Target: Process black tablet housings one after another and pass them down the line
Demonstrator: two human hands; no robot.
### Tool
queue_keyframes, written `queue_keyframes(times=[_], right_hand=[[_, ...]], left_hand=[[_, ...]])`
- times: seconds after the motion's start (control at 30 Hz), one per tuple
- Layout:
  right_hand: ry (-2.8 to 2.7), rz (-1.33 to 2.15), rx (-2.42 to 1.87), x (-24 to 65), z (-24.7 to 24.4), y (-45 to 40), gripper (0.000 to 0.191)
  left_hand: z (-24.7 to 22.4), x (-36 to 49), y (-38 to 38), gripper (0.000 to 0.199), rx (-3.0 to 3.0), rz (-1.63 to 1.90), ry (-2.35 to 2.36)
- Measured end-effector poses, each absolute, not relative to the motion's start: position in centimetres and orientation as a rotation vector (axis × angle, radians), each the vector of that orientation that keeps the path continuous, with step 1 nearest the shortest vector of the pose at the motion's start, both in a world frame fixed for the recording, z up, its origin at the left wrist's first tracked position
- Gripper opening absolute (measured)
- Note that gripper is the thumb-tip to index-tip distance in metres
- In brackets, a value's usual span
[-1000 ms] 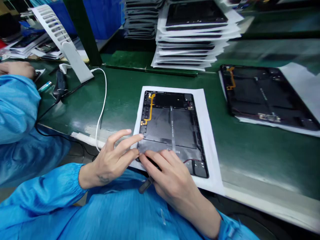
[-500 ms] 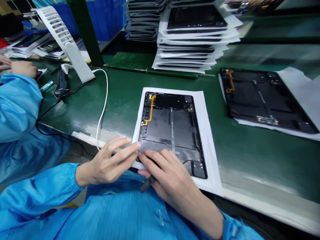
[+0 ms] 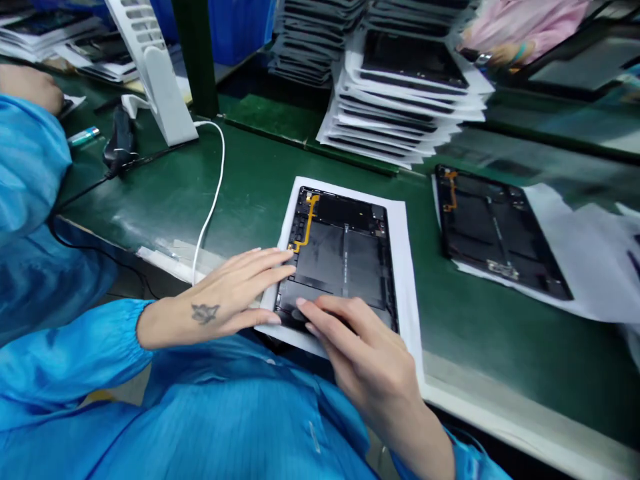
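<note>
Where the tablet shell (image 3: 345, 257) lies: flat, inner side up, on a white sheet (image 3: 409, 300) on the green bench (image 3: 255, 180).
Orange ribbon cable (image 3: 310, 227): inside the shell, along its far left side.
Pale strip (image 3: 345, 260): runs lengthwise down the shell's middle.
Left hand (image 3: 230, 293): at the shell's left edge, fingers stretched out and tips over the rim, thumb spread away near the shell's near left corner; nothing is gripped.
Right hand (image 3: 370, 353): over the near end of the shell, fingers bent and close together; whether something is pinched between them cannot be told.
Second tablet shell (image 3: 495, 233): right of the first, well apart, also on white paper (image 3: 550, 210).
White slotted stand (image 3: 165, 93): beyond the shell to the left, with a white cable (image 3: 220, 173) curving towards the bench's near edge.
Black corded object (image 3: 120, 137): left of the shell, past the stand.
Stack of sheets and shells (image 3: 395, 127): directly beyond the shell.
Blue bin (image 3: 240, 30): beyond the shell, to the left.
Co-worker's hand (image 3: 33, 87): far left of the shell, blue-sleeved.
Pink sleeve (image 3: 535, 27): beyond the shell, to the right.
</note>
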State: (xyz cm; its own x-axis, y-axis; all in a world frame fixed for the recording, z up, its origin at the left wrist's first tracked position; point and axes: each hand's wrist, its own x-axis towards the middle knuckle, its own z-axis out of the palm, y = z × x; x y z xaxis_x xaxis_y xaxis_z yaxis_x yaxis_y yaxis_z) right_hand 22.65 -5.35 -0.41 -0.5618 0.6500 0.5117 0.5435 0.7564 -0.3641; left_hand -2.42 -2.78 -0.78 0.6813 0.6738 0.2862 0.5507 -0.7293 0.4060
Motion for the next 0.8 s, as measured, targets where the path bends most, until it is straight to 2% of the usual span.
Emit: queue_keyframes(times=[0.07, 0.13, 0.8], right_hand=[[-2.348, 0.222, -0.86, 22.4, -0.8, -5.3, 0.039], [-2.373, 0.19, -0.85, 22.1, -1.2, -5.2, 0.042], [-2.59, -0.077, -0.867, 21.4, 0.3, -5.3, 0.033]], left_hand=[[-0.8, -2.3, -2.5, 0.065, 2.596, 0.502, 0.915], [-0.7, -2.2, -2.3, 0.063, 2.602, 0.454, 0.911], [-1.7, -1.7, -2.5, 0.059, 2.668, 0.576, 0.928]])
